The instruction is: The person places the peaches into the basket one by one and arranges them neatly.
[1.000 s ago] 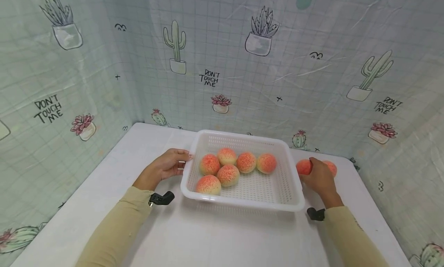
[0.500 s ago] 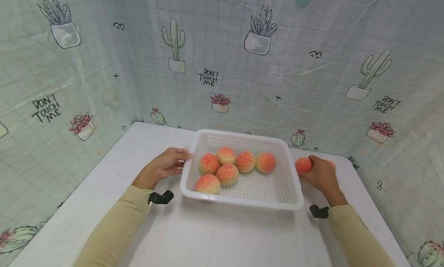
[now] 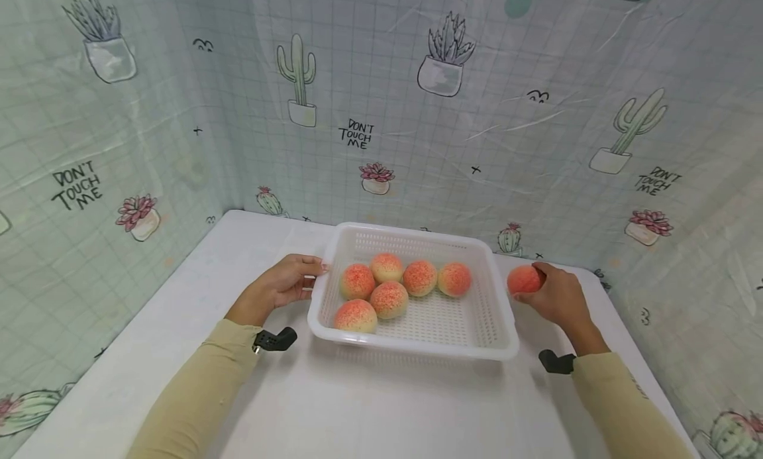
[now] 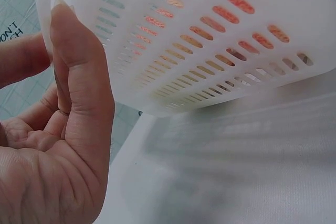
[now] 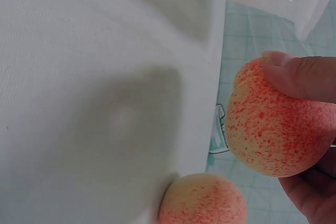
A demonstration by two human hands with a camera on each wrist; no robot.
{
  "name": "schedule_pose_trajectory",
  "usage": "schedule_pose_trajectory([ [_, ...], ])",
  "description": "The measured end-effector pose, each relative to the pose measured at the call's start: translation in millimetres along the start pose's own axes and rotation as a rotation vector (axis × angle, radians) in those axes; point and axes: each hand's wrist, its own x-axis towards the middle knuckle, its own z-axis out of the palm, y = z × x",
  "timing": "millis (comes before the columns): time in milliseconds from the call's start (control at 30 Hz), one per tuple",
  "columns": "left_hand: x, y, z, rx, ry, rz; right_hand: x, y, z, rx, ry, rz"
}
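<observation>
A white perforated plastic basket (image 3: 411, 344) stands on the table with several red-and-cream peaches (image 3: 389, 300) inside. My left hand (image 3: 285, 283) grips its left rim; in the left wrist view the thumb (image 4: 86, 82) lies against the slotted wall (image 4: 173, 61). To the right of the basket, my right hand (image 3: 563, 299) holds a peach (image 3: 522, 280) between thumb and fingers, and the right wrist view shows this peach (image 5: 278, 124) raised above the table. Another peach (image 5: 202, 200) lies on the table below it; in the head view the hand hides that one.
The white table (image 3: 381, 412) is bordered by a pale curtain (image 3: 381, 114) printed with cacti, which hangs close behind the basket and along both sides. A dark wrist camera (image 3: 275, 340) sticks out from the left sleeve and another (image 3: 556, 362) from the right.
My right hand has lifted the peach slightly and shifted a little to the right. The other peach, partly visible before, has gone behind the hand. The left hand stays on the rim.
</observation>
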Motion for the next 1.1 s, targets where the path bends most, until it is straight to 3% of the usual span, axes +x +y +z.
schedule_pose_trajectory([
  [500, -1.1, 0.0, -0.3, 0.004, -0.004, 0.0, -7, -16, -22, 0.055, 0.053, -0.041],
  [900, -1.2, 0.9, -1.6, -0.008, -0.02, 0.002, -14, -40, -35, 0.101, 0.049, -0.05],
  [1100, -2.7, 1.3, -0.9, -0.02, -0.023, 0.006, -18, -53, -38, 0.122, 0.05, -0.101],
])
